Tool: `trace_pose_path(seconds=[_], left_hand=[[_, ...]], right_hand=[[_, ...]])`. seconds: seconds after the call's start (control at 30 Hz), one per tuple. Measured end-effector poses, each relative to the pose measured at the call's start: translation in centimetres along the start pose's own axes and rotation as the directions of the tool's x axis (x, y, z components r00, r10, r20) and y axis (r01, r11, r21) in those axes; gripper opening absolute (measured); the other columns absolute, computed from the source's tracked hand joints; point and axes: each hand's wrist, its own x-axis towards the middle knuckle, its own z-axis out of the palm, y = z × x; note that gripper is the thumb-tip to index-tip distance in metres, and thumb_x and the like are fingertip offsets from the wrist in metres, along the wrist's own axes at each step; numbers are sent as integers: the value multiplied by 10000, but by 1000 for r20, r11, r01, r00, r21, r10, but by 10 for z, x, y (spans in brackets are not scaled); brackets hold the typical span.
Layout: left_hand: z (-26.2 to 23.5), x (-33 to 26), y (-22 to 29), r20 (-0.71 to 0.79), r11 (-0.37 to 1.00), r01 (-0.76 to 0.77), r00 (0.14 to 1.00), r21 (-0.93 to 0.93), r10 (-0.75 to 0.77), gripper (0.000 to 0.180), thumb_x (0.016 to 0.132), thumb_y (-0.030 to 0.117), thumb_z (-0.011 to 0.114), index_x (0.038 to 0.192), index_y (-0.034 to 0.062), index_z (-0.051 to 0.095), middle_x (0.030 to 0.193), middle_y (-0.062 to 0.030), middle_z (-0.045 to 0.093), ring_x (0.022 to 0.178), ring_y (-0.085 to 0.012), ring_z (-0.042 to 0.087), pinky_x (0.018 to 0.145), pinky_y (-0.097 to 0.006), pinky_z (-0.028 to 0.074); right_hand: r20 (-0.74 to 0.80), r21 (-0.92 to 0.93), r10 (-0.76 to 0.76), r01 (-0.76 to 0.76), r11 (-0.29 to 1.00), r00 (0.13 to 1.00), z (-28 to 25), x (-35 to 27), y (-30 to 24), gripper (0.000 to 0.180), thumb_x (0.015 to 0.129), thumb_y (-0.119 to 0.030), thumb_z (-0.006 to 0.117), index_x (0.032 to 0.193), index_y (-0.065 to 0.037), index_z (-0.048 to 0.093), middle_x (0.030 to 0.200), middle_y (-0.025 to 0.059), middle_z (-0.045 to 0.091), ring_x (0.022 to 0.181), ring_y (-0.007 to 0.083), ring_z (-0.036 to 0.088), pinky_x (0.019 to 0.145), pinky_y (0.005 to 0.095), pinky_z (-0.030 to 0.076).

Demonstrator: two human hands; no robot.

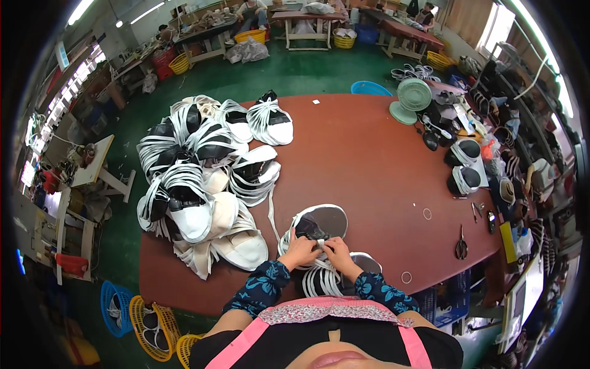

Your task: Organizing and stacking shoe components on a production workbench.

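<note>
- While pressed together at the near table (381, 160) edge, left hand (299, 251) and right hand (338, 252) both curled tight, pinching white straps on a shoe upper (319, 222).
- Grey oval sole face, black lining, white bands looping below.
- Left: heaped pile of similar uppers (203, 178).
- Right: scissors (461, 246).

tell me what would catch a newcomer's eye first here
The big heap of white-strapped shoes on the left of the reddish-brown table stands out first. Near the front edge, the left hand and right hand meet on one strapped shoe. A pale green fan stands at the far right.
</note>
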Motion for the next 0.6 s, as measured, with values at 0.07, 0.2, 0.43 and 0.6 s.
trace_pose_path(seconds=[0.07,0.2,0.43,0.6], left_hand=[[0,-4,9,-26,998,-9,1000,-63,7,501,1022,517,688,1338,134,758,1057,-125,820,1185,-332,732,1307,-766,44],[15,-8,9,-109,988,-4,994,-157,-13,716,938,437,809,1537,100,607,1061,-62,824,1181,-317,731,1309,-769,15],[19,-12,18,-238,954,-7,969,-299,-68,949,888,402,896,1640,17,465,1030,-23,823,1146,-280,747,1331,-710,87],[28,-16,19,-348,918,-12,927,-397,-139,628,899,353,881,1415,72,660,910,-46,761,1040,-304,737,1331,-666,160]], right_hand=[[-50,-2,-25,25,1000,998,-6,-9,-3,185,1016,-133,760,1130,8,798,1137,197,710,1089,397,699,940,462,570],[-69,-52,-30,26,998,997,-30,-36,-24,225,1018,-203,772,1119,-6,810,1148,213,681,1057,419,692,932,486,573],[277,-353,-225,317,880,934,-61,-76,-64,311,923,-275,856,1038,12,817,1179,148,691,1162,354,651,969,437,563],[106,-275,-233,254,927,967,-43,-76,-38,139,962,-111,748,1011,6,804,1120,142,708,1091,378,666,949,463,561]])
